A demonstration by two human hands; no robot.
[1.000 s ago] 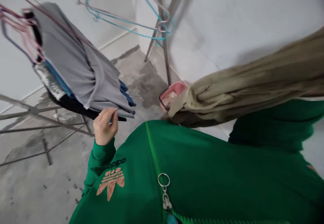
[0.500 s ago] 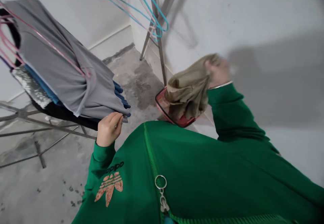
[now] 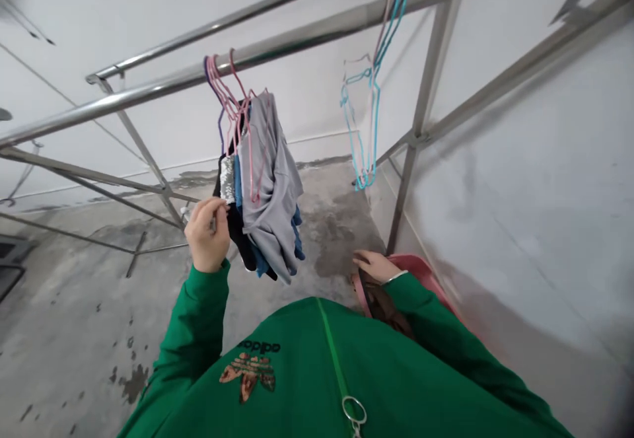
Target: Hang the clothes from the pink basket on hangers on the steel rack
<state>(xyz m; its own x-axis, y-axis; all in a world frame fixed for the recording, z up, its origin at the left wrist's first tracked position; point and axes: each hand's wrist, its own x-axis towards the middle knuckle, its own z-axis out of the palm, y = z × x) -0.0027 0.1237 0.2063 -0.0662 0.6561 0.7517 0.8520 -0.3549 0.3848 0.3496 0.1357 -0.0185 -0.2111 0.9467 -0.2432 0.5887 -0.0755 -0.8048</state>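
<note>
My left hand (image 3: 208,234) is raised beside a bunch of clothes (image 3: 270,200) hanging from pink and purple wire hangers (image 3: 230,88). Its fingers pinch something thin that I cannot make out. The bunch holds a grey garment, a blue one, a black one and a silvery sequinned piece. My right hand (image 3: 374,266) is low at a pink plastic basket (image 3: 421,274), resting on a dark brown cloth (image 3: 382,302) inside it. My green sleeve hides much of the basket and cloth.
A steel drying rack has long rails (image 3: 317,30) overhead and angled legs on both sides. Turquoise wire hangers (image 3: 369,111) hang further along it. Stained concrete floor (image 3: 337,240) lies below, with a white wall (image 3: 520,180) on the right.
The view has swung up, showing the whole rack. My right hand has come down from holding the bunched khaki cloth high to the basket. The clothes now hang on the rail.
</note>
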